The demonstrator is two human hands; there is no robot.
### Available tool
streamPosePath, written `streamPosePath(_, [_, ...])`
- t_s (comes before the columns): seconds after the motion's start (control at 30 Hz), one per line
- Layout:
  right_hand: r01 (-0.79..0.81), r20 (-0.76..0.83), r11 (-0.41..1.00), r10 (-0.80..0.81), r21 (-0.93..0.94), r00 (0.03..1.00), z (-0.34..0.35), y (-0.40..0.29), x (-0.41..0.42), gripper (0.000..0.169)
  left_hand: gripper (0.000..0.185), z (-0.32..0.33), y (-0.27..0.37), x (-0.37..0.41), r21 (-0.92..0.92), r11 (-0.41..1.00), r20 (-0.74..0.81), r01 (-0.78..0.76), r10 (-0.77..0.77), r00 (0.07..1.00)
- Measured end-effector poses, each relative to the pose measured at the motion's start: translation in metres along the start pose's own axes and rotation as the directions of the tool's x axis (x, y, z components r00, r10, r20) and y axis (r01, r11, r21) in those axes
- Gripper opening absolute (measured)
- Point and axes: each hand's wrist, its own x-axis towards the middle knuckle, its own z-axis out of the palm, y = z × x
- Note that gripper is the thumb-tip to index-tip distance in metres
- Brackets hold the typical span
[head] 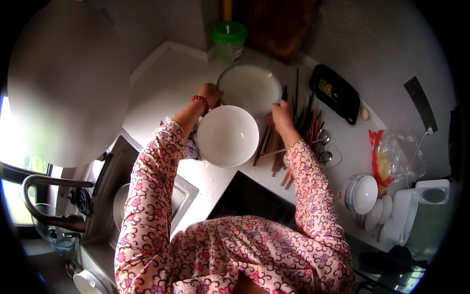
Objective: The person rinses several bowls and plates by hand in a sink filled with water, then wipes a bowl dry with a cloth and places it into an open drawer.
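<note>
Both of my hands grip a wide, round, pale dish (251,88) by its rim. My left hand (210,94) is at its left edge, a red bead bracelet on the wrist, and my right hand (282,114) is at its lower right edge. Just below the dish stands a deep white bowl (228,136), with a crumpled cloth (192,149) partly hidden at its left side. Many chopsticks (270,139) lie spread on the counter beneath and beside my right forearm, and several metal spoons (323,136) lie to their right.
A green-lidded container (230,40) and a wooden board (279,25) stand at the back. Right of them are a black basket (335,93), an egg (364,114), a plastic food bag (383,160) and stacked white bowls (365,194). A sink (183,194) with a faucet (55,219) lies left.
</note>
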Motion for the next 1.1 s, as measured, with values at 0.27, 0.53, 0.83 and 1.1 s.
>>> streamPosePath(0.27, [0.052, -0.019, 0.949, -0.061, -0.31, 0.998, 0.0, -0.005, -0.006, 0.015, 0.021, -0.003, -0.025, -0.004, -0.093, 0.991, 0.063, -0.095, 0.101, 0.993])
streamPosePath(0.53, [0.258, 0.204, 0.952, -0.223, -0.166, 0.953, -0.001, -0.085, -0.076, 0.033, 0.017, -0.04, -0.026, -0.122, -0.909, 0.412, -0.151, 0.068, -0.476, 0.866])
streamPosePath(0.83, [0.334, 0.916, 0.942, -0.165, 0.036, 0.366, 0.092, -0.128, -0.239, 0.033, 0.014, -0.051, -0.054, -0.303, -0.867, 0.496, -0.267, -0.052, -0.374, 0.888])
streamPosePath(1.1, [0.235, 0.976, 0.967, 0.139, -0.098, -0.166, 0.252, -0.121, -0.43, 0.024, 0.015, -0.096, -0.101, -0.568, -0.899, 0.322, -0.438, -0.297, -0.67, 0.6])
